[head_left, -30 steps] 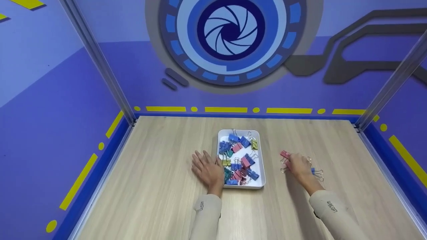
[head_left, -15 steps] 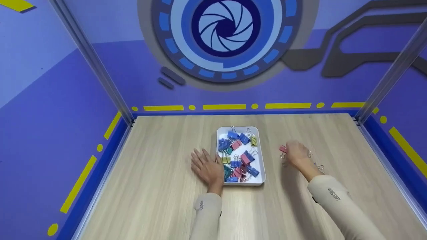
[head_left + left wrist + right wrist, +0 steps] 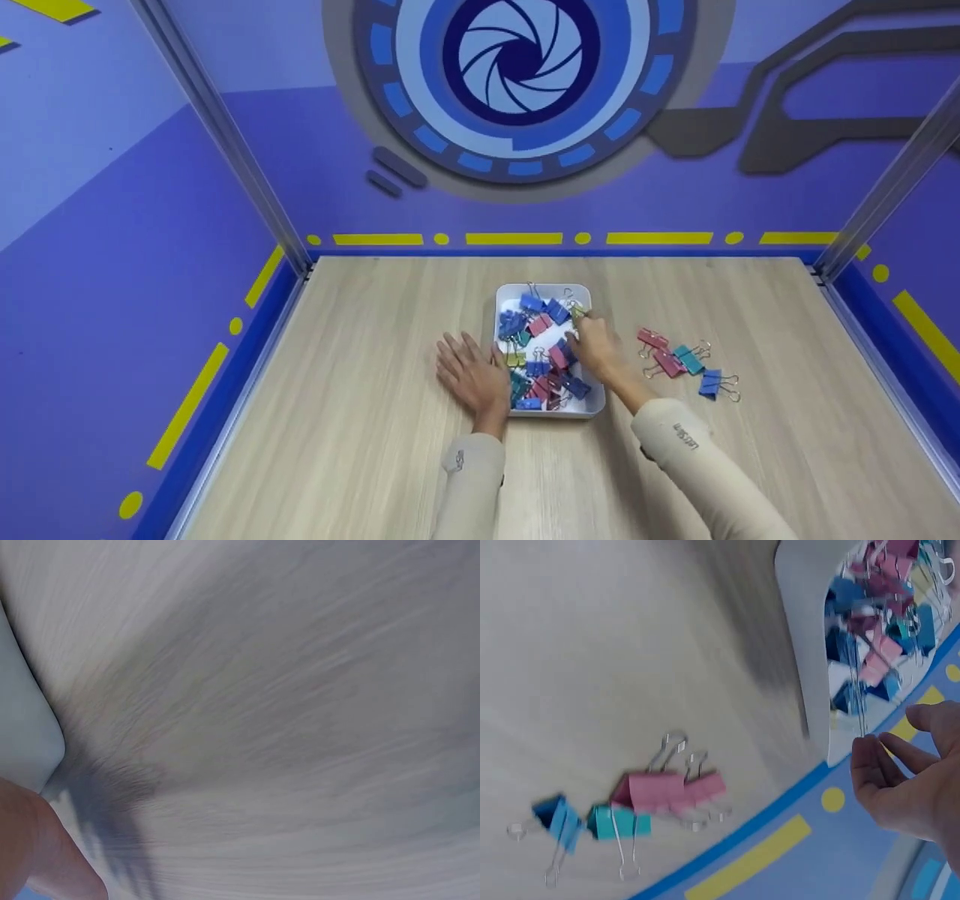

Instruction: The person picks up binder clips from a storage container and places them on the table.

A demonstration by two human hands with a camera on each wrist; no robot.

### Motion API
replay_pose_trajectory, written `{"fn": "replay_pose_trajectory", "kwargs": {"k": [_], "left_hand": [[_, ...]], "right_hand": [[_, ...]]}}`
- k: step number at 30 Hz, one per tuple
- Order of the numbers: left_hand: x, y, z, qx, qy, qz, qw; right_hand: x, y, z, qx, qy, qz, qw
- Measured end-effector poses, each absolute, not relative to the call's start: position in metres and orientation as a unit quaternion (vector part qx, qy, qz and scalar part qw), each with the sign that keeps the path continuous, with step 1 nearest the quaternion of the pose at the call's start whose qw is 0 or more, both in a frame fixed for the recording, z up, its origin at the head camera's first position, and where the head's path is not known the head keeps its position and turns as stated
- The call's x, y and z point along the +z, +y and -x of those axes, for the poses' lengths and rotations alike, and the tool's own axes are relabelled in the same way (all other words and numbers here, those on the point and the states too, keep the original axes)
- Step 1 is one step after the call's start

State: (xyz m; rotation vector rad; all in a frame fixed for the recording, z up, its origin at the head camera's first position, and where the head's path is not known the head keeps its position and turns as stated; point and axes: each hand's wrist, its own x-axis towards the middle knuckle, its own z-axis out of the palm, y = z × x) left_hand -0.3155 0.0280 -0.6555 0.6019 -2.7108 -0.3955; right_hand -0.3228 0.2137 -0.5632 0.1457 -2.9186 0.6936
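A white tray holds blue, pink, green and yellow binder clips. Flat on the table, my left hand lies along the tray's left side with fingers spread and thumb at its wall. My right hand reaches over the tray's right rim, fingertips right at a yellow binder clip near the far corner. In the right wrist view, a gap shows between thumb and bent fingers, which overlap a clip's wire handles. The left wrist view shows only the thumb against the tray's corner.
Right of the tray lies a loose group: two pink-red binder clips, a teal binder clip and a blue binder clip. Printed panels enclose the wooden table at the back and sides.
My right hand has left the pink-red clip on the table and moved left to the tray, uncovering the loose group. The left hand has stayed in place.
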Motion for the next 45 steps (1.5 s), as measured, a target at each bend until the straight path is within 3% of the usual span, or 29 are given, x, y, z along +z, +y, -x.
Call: {"fn": "replay_pose_trajectory", "kwargs": {"k": [6, 16, 29, 38, 45], "left_hand": [[-0.655, 0.03, 0.313, -0.149, -0.951, -0.21, 0.171], [-0.655, 0.035, 0.307, -0.153, -0.952, -0.207, 0.166], [-0.654, 0.036, 0.311, -0.156, -0.952, -0.208, 0.164], [-0.655, 0.032, 0.314, -0.148, -0.952, -0.207, 0.172], [-0.656, 0.026, 0.317, -0.149, -0.954, -0.201, 0.167]], "right_hand": [[-0.582, 0.201, 0.317, 0.257, -0.965, -0.048, 0.03], [-0.596, 0.195, 0.316, 0.266, -0.963, -0.012, 0.049], [-0.568, 0.202, 0.322, 0.3, -0.952, -0.014, 0.053], [-0.532, 0.242, 0.33, 0.281, -0.954, -0.029, 0.1], [-0.541, 0.278, 0.322, 0.254, -0.963, 0.013, 0.086]]}}
